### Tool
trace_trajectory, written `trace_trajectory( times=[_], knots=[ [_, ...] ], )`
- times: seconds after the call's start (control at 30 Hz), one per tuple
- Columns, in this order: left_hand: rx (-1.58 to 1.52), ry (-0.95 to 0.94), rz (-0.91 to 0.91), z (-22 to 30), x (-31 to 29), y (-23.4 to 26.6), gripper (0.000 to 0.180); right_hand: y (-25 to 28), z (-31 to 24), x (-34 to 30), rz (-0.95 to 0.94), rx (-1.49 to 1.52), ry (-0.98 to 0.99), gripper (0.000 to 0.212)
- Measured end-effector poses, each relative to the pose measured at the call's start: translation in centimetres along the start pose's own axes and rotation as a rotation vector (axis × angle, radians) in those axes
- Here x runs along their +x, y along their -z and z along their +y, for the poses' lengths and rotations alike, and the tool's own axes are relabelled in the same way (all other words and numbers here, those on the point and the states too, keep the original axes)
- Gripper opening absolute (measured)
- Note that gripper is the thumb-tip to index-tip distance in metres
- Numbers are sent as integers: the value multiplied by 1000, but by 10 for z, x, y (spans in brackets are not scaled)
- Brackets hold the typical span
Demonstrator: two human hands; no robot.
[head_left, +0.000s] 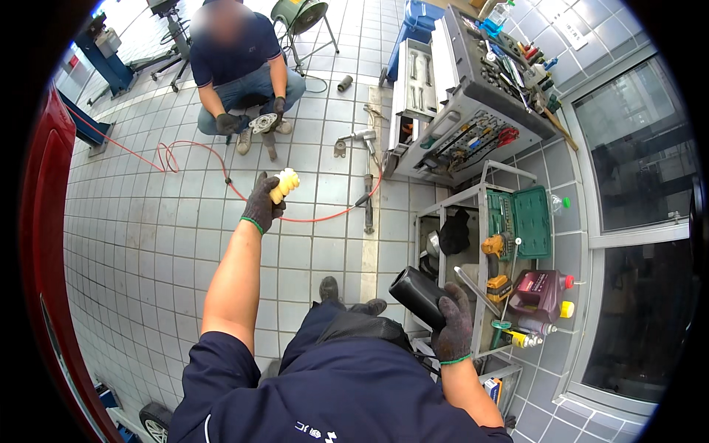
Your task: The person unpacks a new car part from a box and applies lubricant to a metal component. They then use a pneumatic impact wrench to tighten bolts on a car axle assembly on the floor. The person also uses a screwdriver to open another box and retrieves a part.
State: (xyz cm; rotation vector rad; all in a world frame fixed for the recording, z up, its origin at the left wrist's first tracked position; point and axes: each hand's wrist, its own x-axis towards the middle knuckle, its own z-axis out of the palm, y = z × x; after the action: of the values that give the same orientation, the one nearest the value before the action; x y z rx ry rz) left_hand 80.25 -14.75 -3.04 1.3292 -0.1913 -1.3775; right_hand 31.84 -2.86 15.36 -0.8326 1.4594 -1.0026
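Observation:
My left hand (pixel 261 203), in a dark glove with a green cuff, is closed around a yellow ribbed bump stop (pixel 285 184). It is held out ahead of me over the tiled floor. On the right, my gloved right hand (pixel 453 323) grips the lower end of a black tubular dust cover (pixel 417 297), whose open end points up and left. Ahead, a squatting person (pixel 240 74) in dark gloves holds a round metal part (pixel 264 123), apart from my hands.
A red air hose (pixel 310 220) loops over the floor near an air impact wrench (pixel 362 136) and a long shock absorber (pixel 368 203). At right stand a tool cabinet (pixel 473 140) and a metal cart (pixel 461 198) with a cordless drill (pixel 496 246). A red car (pixel 55 221) borders the left.

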Motion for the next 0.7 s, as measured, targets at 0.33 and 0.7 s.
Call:
trace_trajectory(
  times=[0.33, 0.7],
  knots=[
    [37, 2, 16, 16, -7, -1, 39, 0, 7, 1, 3, 18, -18, 56],
    [-25, -120, 99, 28, -18, 12, 47, -7, 11, 1, -8, 53, -71, 54]
  ],
)
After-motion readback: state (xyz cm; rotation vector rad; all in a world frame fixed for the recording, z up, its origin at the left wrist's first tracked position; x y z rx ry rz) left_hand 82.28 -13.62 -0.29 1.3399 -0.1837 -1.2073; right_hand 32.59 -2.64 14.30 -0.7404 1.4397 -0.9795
